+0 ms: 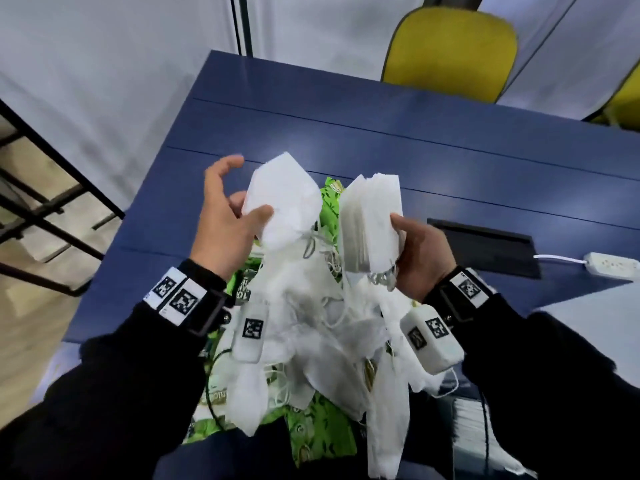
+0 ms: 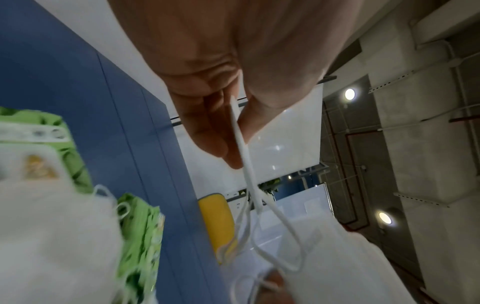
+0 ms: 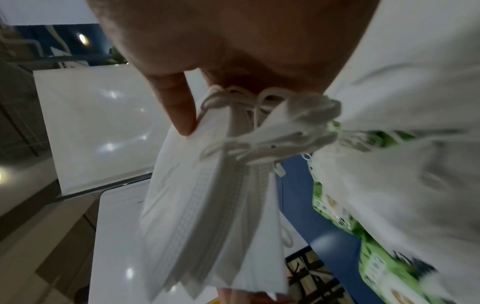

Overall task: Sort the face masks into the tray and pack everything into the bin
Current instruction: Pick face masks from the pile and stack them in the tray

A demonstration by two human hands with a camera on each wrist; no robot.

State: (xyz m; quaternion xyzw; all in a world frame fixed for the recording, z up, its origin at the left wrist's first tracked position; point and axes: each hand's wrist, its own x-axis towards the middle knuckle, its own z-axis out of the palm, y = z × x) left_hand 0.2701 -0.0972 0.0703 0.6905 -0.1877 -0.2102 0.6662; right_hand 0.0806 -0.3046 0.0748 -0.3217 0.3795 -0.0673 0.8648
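Masks fill both grips: my left hand (image 1: 225,233) pinches one folded mask (image 1: 282,202), my right hand (image 1: 420,256) clamps a stack (image 1: 370,220), above the loose pile (image 1: 322,341) on the blue worktop (image 1: 433,157).

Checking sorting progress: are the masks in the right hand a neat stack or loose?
A neat stack. The right hand grips the mask stack with edges aligned, layers visible edge-on in the right wrist view.
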